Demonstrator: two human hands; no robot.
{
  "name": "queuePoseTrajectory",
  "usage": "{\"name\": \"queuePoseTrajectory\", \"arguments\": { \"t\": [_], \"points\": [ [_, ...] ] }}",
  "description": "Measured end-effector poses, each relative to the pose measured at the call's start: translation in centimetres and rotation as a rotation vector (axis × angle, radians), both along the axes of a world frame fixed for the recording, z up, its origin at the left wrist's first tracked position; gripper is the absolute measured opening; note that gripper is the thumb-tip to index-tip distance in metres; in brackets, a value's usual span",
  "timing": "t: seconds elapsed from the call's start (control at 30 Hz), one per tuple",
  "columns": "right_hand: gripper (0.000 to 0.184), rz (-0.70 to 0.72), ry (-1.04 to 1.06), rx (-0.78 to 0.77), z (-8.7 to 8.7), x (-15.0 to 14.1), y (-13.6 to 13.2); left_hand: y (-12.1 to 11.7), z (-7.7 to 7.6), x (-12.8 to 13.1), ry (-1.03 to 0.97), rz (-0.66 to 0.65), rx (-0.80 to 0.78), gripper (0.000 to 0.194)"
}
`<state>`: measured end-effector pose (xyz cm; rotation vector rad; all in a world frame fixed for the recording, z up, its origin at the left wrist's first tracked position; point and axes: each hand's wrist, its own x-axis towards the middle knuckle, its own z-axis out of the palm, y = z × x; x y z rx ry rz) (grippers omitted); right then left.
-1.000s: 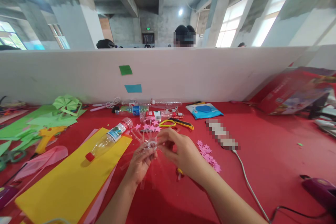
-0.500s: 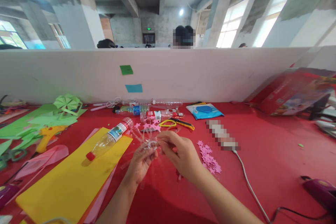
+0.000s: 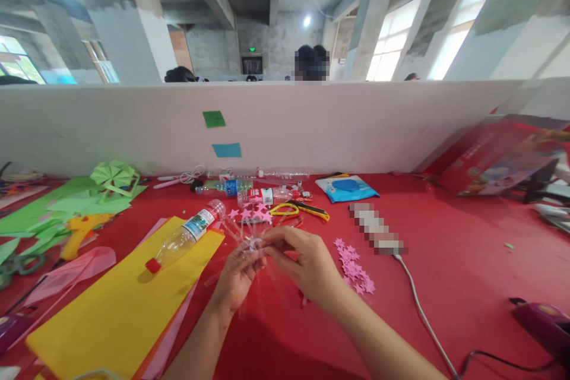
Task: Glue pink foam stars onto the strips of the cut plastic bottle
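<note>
A clear plastic bottle top, its wall cut into long strips that fan out, is held over the red table. My left hand is closed around it from the left, fingers curled at the neck. My right hand pinches at the same neck from the right, thumb and forefinger together. Its fingers hide part of the neck. Just beyond lie pink foam stars; whether any touch the strips I cannot tell. More pink stars are heaped to the right of my right hand.
At left, a red-capped plastic bottle lies on yellow sheets. Yellow-handled scissors, a utility knife and a blue wipes pack lie farther back. A white cable crosses the right side. A white partition stands behind.
Both hands have shifted very slightly left with the cut bottle top. My right fingers have moved closer onto its neck. Other things stay as they were.
</note>
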<state>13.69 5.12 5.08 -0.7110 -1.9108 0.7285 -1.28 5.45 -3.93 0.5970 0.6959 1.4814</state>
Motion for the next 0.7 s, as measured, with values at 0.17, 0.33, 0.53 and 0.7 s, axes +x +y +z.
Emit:
{"name": "queuePoseTrajectory", "arguments": {
  "t": [0.17, 0.33, 0.53, 0.7],
  "points": [
    [0.014, -0.025, 0.007, -0.022, 0.11, 0.13, -0.04, 0.04, -0.25, -0.21, -0.013, -0.008, -0.013, 0.016],
    [0.015, -0.048, -0.034, 0.141, -0.01, 0.23, -0.06, 0.04, -0.19, -0.15, -0.012, 0.001, -0.031, 0.020],
    [0.016, -0.061, -0.106, 0.218, -0.50, 0.11, -0.03, 0.03, 0.02, -0.14, -0.014, -0.011, -0.035, 0.021],
    [0.018, -0.075, -0.119, 0.259, -0.52, 0.14, -0.07, -0.04, 0.08, -0.12, -0.016, -0.016, -0.047, 0.021]
  ]
}}
